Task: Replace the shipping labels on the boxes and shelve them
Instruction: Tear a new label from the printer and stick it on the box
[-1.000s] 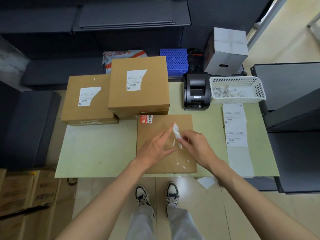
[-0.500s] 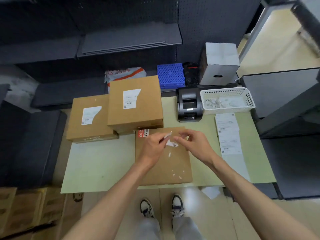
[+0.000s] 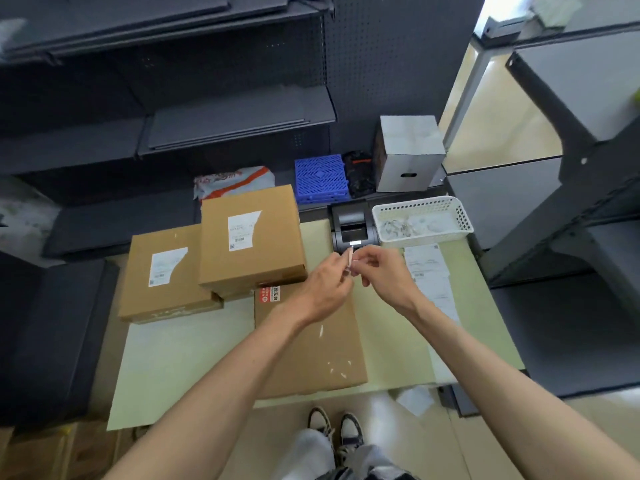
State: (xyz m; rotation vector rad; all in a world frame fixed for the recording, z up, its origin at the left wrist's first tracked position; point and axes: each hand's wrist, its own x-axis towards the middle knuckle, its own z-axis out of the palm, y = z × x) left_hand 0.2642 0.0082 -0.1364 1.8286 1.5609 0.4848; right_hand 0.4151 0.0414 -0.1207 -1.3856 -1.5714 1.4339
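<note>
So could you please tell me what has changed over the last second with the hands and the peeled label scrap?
Both hands, left hand and right hand, have lifted off the flat box and moved away from the person toward the label printer, with the torn label scrap now pinched between both. The stacked boxes, white basket and label strip stayed put.

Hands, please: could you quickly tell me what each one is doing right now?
Left hand: pinching the peeled label scrap.
Right hand: fingers curled at the same scrap, apparently pinching it too.
</note>
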